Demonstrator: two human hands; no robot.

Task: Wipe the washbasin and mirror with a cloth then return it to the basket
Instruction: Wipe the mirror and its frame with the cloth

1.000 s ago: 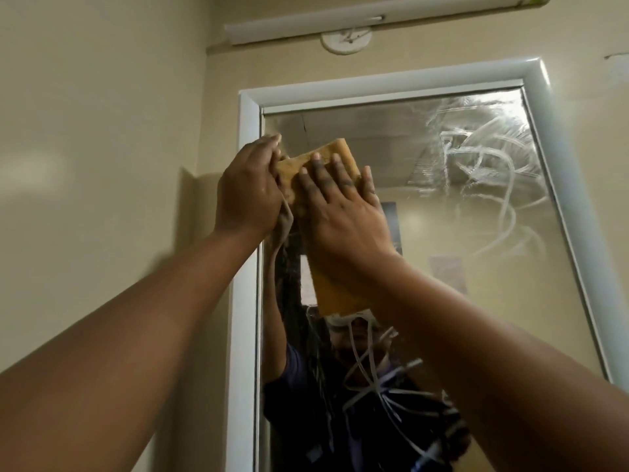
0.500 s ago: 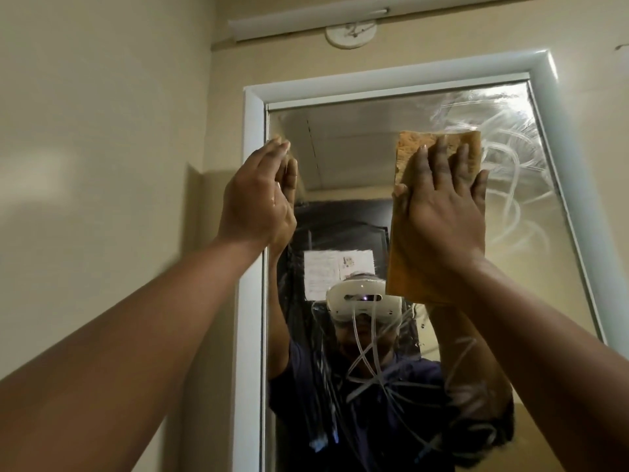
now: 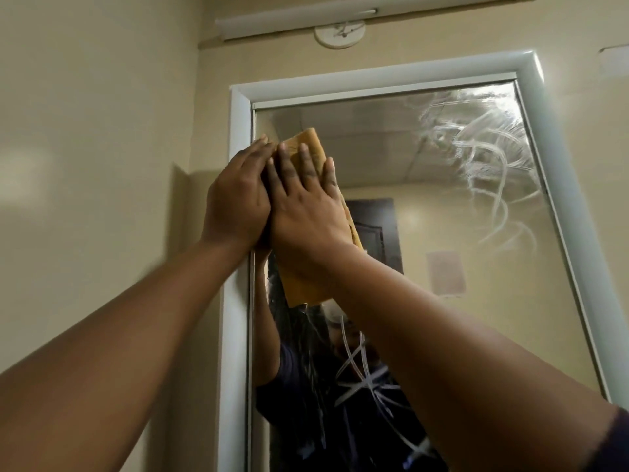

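Note:
A tall mirror [image 3: 425, 206] in a white frame hangs on the beige wall. My right hand [image 3: 306, 202] presses an orange-yellow cloth [image 3: 308, 284] flat against the glass near the mirror's upper left corner, fingers straight and spread. My left hand [image 3: 236, 199] lies flat beside it at the mirror's left edge, touching the right hand and partly over the frame. White smear streaks cover the upper right of the glass and the lower middle. The washbasin and basket are out of view.
The white mirror frame [image 3: 238, 124] runs close to a wall corner on the left. A long white light fitting [image 3: 296, 20] and a round white fixture [image 3: 340, 34] sit above the mirror. A person in a dark shirt shows in the reflection.
My right hand has swept the cloth leftward across the top of the mirror, from the upper middle-right back to the upper left corner. The left hand has stayed at the left edge.

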